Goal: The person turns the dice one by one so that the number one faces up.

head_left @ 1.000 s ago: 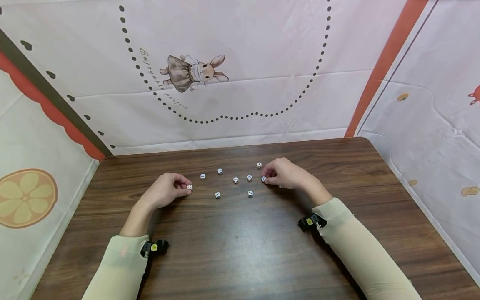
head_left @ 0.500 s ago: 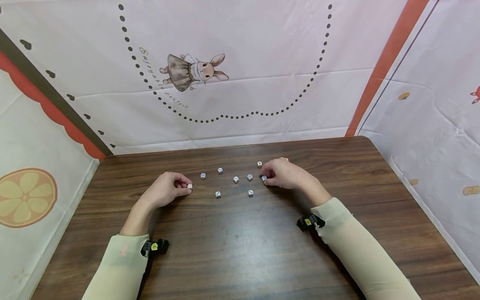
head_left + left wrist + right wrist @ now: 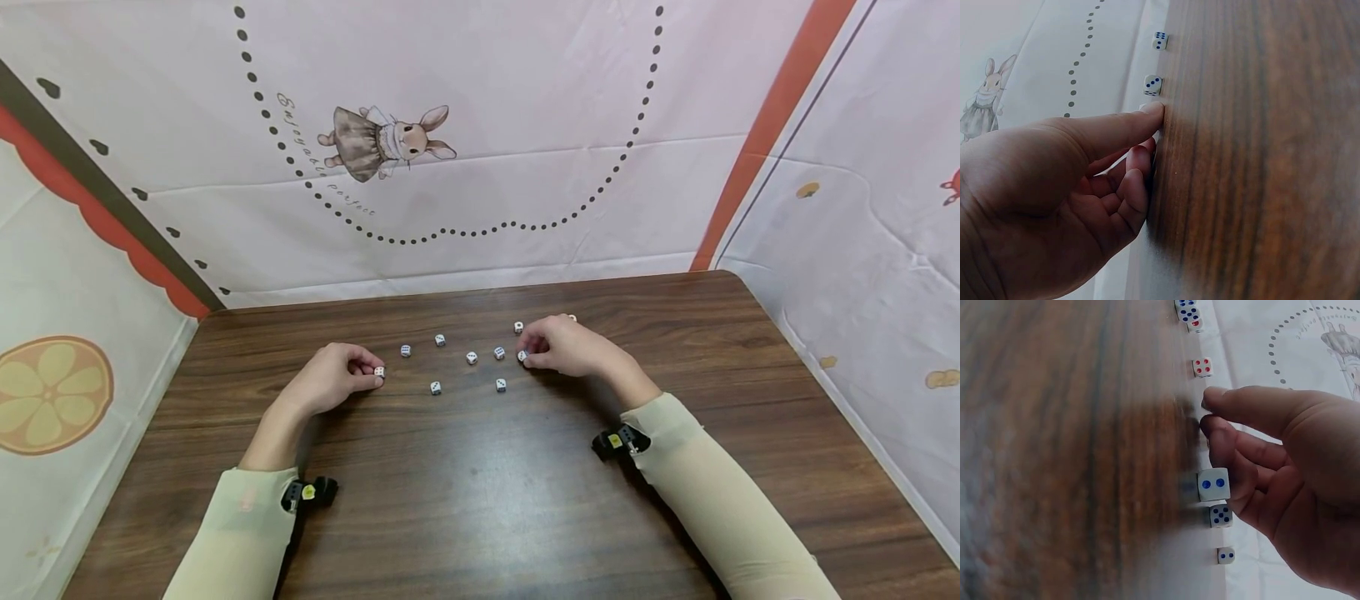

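At the left of the loose row of dice, my left hand (image 3: 330, 379) pinches a white die (image 3: 379, 372) between thumb and fingertips, low at the tabletop. In the left wrist view the thumb and curled fingers (image 3: 1138, 156) hide that die. On the other side, my right hand (image 3: 566, 346) holds another white die (image 3: 522, 356) at its fingertips; the right wrist view does not show it clearly. A die with blue pips (image 3: 499, 353) lies just left of the right fingertips, and one (image 3: 518, 327) lies behind them. A die with two blue pips (image 3: 1213, 484) appears large beside the right fingers.
More white dice lie between the hands, among them one at the back (image 3: 440, 340) and one nearer the front (image 3: 436, 388). Another die (image 3: 572, 317) is partly hidden behind the right hand. The brown wooden table (image 3: 480, 500) meets printed cloth walls (image 3: 525, 167) at its back and sides.
My right hand has shifted slightly left with its die, and a die behind that hand has come partly into sight. The left hand stays in place.
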`<state>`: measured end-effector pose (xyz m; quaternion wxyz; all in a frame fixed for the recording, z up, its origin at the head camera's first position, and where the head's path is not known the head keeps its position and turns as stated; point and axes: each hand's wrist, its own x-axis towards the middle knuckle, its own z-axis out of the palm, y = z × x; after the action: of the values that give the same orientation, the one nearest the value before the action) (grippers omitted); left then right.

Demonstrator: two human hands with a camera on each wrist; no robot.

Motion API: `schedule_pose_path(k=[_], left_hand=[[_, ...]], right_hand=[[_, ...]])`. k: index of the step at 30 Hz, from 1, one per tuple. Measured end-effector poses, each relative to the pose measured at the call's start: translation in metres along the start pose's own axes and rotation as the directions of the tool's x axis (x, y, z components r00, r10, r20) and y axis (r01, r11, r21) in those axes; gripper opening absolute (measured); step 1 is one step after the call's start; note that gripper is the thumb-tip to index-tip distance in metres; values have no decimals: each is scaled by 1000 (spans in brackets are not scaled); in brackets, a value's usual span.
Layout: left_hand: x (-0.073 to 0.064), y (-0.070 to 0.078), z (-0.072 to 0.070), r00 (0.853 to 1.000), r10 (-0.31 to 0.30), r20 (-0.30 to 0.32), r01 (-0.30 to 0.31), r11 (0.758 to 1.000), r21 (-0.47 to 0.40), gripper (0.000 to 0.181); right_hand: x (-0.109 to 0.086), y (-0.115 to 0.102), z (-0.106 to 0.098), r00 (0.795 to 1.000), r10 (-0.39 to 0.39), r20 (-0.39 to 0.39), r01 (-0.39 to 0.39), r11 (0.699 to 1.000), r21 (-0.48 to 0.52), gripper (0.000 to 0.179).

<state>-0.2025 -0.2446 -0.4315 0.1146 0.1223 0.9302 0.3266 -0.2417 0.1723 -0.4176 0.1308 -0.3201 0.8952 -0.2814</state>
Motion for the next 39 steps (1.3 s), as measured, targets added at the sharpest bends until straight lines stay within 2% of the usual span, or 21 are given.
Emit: schedule_pose_path(k=[6, 14, 24, 39], left_hand=[[0, -1, 0, 1000, -2, -1, 2, 1000, -1, 12], [0, -2, 0, 1000, 3, 3, -3, 1000, -6, 14], [0, -1, 0, 1000, -8, 8, 8, 1000, -13, 13], [-1, 3, 0, 1000, 6, -4, -7, 1000, -13, 14]], right_hand=[[0, 0, 0, 1000, -13, -11, 14, 998, 57, 8], [1, 2, 1, 1000, -3, -4, 3, 998, 61, 7], [3, 2, 1, 1000, 8, 6, -8, 1000, 17, 6], [1, -3, 2, 1000, -4, 1, 4, 999, -33, 16]])
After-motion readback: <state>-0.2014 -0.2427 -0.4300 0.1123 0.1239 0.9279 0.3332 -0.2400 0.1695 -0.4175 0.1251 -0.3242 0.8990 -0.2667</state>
